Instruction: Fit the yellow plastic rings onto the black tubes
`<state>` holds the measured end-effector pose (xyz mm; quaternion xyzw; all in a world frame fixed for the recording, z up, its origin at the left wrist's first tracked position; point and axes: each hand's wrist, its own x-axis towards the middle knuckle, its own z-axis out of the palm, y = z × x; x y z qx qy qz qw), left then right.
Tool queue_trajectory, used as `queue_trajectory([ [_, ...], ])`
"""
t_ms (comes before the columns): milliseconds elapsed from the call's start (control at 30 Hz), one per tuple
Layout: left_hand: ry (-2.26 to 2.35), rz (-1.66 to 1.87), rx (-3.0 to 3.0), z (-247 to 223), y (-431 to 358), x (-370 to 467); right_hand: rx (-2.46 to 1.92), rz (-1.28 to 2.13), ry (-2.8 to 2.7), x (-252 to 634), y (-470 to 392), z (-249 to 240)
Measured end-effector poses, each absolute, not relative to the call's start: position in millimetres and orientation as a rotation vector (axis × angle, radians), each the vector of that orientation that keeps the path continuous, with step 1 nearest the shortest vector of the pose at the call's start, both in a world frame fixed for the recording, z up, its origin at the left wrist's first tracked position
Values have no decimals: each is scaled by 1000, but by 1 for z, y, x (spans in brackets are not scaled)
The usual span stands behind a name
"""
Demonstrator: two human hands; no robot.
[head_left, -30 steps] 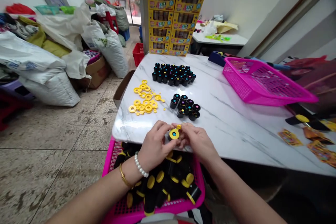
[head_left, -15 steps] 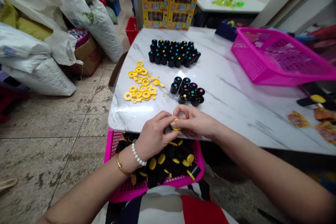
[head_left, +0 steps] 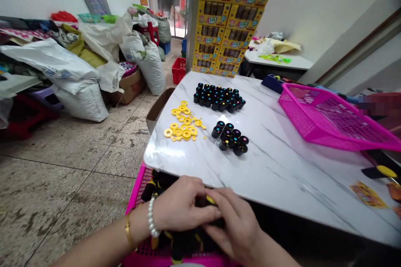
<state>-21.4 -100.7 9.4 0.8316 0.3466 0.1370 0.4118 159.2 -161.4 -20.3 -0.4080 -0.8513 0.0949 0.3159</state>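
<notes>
Both hands meet at the table's near edge, above a pink basket [head_left: 138, 192] of black pieces with yellow caps. My left hand [head_left: 181, 204], with a pearl bracelet and a gold bangle at the wrist, is closed on a black piece with a yellow cap [head_left: 211, 200]. My right hand [head_left: 234, 221] wraps round the same piece from the other side. Fingers hide most of it. On the white table [head_left: 266, 171] beyond stand a small group of black cups [head_left: 232, 135] and a larger group of black cups [head_left: 216, 98]. Yellow rings and bits [head_left: 184, 127] lie to their left.
An empty-looking pink basket [head_left: 326, 121] rests at the table's right. Stacked yellow boxes [head_left: 230, 29] rise at the back. White sacks [head_left: 75, 79] and a cardboard box [head_left: 133, 87] are on the floor at left. Colourful packets [head_left: 368, 195] lie at the right edge.
The view has tilted up, so the table sits lower in it. Both hands have come down from the tabletop to its near edge, over the basket, and now hold a black piece with a yellow cap.
</notes>
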Motion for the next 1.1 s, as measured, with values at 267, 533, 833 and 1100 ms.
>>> queue_trajectory([
  [267, 1016, 487, 2150, 30, -10, -23, -1138, 130, -2484, 124, -156, -42],
  [533, 1269, 721, 2327, -5, 46, 45, -1077, 52, -2361, 140, -161, -32],
  [833, 1263, 948, 2189, 6, -5, -4, -1043, 93, -2172, 166, -148, -13],
  [1100, 1260, 982, 2114, -27, -67, -49, -1518, -273, -2210, 154, -78, -6],
])
